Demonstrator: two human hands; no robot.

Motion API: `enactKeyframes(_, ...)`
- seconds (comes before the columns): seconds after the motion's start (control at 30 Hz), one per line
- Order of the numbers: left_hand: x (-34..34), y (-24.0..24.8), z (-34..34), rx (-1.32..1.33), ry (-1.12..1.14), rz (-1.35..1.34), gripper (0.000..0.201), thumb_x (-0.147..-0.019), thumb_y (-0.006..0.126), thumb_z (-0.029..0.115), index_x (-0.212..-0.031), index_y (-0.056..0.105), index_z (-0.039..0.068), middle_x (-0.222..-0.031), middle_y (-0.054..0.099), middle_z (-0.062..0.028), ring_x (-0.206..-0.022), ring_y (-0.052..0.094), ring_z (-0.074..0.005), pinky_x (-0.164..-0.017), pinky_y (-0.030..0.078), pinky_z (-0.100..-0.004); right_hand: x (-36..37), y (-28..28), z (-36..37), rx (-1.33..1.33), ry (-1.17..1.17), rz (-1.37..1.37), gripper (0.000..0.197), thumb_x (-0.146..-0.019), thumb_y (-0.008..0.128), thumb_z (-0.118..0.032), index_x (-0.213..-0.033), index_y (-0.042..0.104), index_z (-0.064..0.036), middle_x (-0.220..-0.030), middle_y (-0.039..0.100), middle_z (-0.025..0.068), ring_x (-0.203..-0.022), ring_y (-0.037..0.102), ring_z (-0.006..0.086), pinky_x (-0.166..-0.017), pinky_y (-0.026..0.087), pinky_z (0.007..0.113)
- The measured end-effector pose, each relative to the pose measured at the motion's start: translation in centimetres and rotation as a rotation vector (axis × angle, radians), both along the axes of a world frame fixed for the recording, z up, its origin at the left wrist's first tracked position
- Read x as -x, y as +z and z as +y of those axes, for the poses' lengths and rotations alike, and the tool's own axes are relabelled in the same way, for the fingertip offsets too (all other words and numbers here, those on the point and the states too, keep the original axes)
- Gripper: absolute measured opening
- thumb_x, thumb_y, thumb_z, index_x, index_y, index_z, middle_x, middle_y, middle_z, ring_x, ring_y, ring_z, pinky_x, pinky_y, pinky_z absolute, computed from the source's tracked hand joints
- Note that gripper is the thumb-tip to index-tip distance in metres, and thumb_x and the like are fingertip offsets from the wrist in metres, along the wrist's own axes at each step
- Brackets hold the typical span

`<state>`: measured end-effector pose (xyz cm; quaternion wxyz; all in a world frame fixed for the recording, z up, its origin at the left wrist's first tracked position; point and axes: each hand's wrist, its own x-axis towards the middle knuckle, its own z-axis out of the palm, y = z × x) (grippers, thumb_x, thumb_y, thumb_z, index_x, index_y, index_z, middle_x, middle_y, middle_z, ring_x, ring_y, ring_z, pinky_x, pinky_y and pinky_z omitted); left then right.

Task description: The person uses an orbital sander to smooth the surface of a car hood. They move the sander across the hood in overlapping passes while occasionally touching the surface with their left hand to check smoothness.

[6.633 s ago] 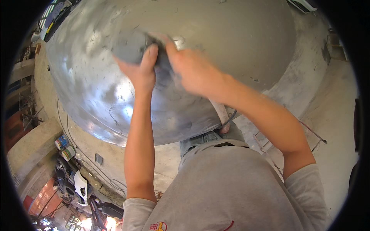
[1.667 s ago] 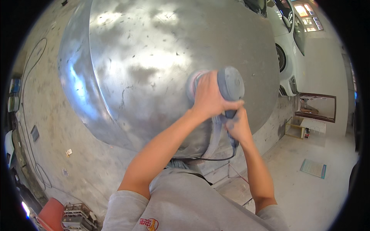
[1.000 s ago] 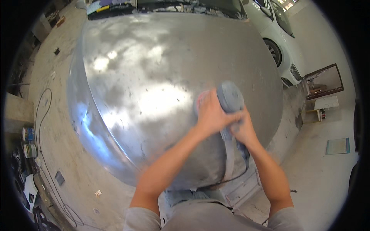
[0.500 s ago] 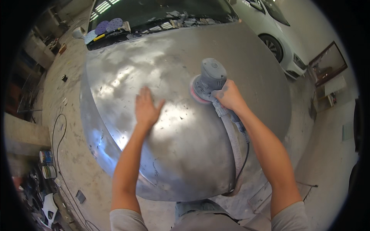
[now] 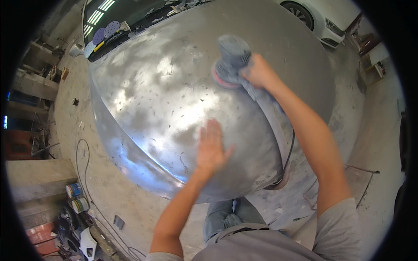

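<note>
In front of me spreads a car hood (image 5: 148, 126) with a patchy, bare-metal and grey sanded surface. My right hand (image 5: 259, 73) grips a grey orbital sander (image 5: 234, 54) by its handle; its reddish pad is against the hood or just over it, and the tool is blurred by motion. A pale hose (image 5: 272, 115) and a black cord run back from the sander over the hood's front edge. Nearer to me, my left hand (image 5: 212, 148) lies flat on or close over the hood, fingers stretched out, holding nothing.
Round sanding discs (image 5: 112, 28) and a yellow-handled tool (image 5: 99, 46) lie at the windshield base. A white car (image 5: 331, 21) stands far right. Paint cans (image 5: 79, 204), a white panel (image 5: 88, 244) and a cable (image 5: 85, 174) are on the floor at left. A thin metal frame (image 5: 363, 172) stands at right.
My left hand has moved right and nearer to me over the hood. The sander in my right hand is slightly farther away. My view has shifted and turned.
</note>
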<state>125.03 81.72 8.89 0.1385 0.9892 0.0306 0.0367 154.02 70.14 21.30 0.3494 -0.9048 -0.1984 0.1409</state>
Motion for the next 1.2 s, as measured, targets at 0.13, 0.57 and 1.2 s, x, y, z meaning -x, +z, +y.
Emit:
enactKeyframes(0.13,2.6,0.1,-1.5,0.148,-0.331,0.093,0.1,-0.098,0.064,0.058,-0.166,0.028,-0.006,-0.174,0.029,-0.0248,-0.163,0.022,-0.0413,-0.133,0.015,-0.0567,-2.5,2.0,5.1,0.057,-0.039,-0.003,0.026,-0.082,0.072,-0.021,-0.085,0.074,0.005,-0.062,0.069,0.0183,-0.051,0.07,0.0278,-0.055,0.057,0.041)
enactKeyframes(0.57,-7.0,0.8,31.4,-0.239,0.329,-0.07,0.092,-0.104,0.049,0.067,-0.168,0.032,0.002,-0.177,0.029,-0.0148,-0.164,0.022,-0.0346,-0.134,0.014,-0.0508,-1.4,3.0,7.0,0.078,-0.24,-0.134,0.031,-0.081,0.076,-0.024,-0.082,0.072,0.0061,-0.064,0.071,0.02,-0.054,0.072,0.0285,-0.062,0.061,0.039)
enactKeyframes(1.2,-8.3,1.6,36.0,-0.219,0.295,-0.072,0.088,-0.107,0.045,0.063,-0.167,0.032,0.0,-0.176,0.03,-0.0162,-0.164,0.022,-0.0356,-0.133,0.017,-0.0499,0.1,2.8,7.3,0.194,-0.297,-0.03,0.031,-0.08,0.076,-0.024,-0.069,0.072,0.0052,-0.059,0.069,0.0193,-0.057,0.073,0.0265,-0.068,0.062,0.039)
